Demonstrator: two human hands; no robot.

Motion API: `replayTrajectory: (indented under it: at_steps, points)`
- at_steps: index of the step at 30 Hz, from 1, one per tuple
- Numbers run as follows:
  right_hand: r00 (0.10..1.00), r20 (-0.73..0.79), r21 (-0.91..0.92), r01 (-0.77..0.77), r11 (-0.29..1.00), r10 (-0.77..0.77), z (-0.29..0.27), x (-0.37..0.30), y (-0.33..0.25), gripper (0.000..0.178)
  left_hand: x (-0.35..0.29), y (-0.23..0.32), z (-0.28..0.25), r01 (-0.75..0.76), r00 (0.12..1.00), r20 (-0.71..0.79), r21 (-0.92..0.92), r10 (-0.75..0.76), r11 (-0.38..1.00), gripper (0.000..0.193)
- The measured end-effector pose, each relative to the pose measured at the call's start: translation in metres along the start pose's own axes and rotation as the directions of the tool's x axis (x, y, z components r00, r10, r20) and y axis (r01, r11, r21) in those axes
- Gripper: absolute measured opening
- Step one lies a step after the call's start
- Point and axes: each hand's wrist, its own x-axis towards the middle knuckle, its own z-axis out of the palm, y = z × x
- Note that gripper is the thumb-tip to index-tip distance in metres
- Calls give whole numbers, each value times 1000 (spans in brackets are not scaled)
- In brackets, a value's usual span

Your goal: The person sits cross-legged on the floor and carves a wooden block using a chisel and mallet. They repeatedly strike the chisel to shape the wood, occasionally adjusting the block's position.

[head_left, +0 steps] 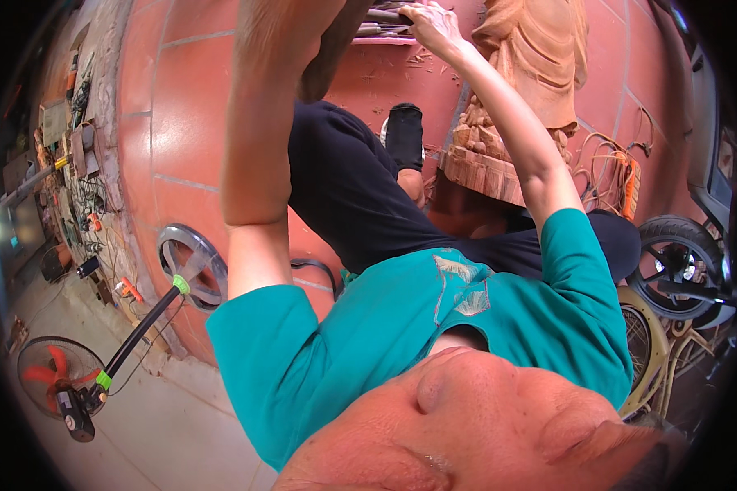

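Shirt (385,323) with leaf motif (473,304), right grip (436,28) around dark handle (387,16), left grip unseen.

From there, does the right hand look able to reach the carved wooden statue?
Probably yes: the right hand is beside the carved wooden statue and nothing visible blocks the way, though its fingers are at the tools.

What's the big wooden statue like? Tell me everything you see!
The statue looks like carved orange-brown wood, with flowing robe-like folds, a knobbly lower part and a rough base. It is on red floor tiles, its top cut off by the picture's edge. The right forearm crosses in front; I can't tell whether they touch or whether it stands upright.
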Motion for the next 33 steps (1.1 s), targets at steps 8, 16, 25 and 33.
replayTrajectory:
  at_steps: [8, 16, 25, 33]
  points:
    - [998, 19, 0, 66, 998, -66, 57, 42, -35, 32, -12, -3, -12, 17, 997, -81, -52, -21, 999, 70]
    - [964, -251, -10, 90, 996, -89, 116, 17, -84, 23, -7, -12, 0, 28, 998, -52, -153, -37, 988, 75]
    - [953, -302, 66, 19, 998, 2, 128, 21, -81, 17, -9, -5, 14, 83, 982, -159, -105, -99, 991, 74]
    - [960, -278, 2, 44, 999, -42, 111, 13, -82, 24, -8, -13, -10, 109, 993, 43, -60, -107, 992, 70]
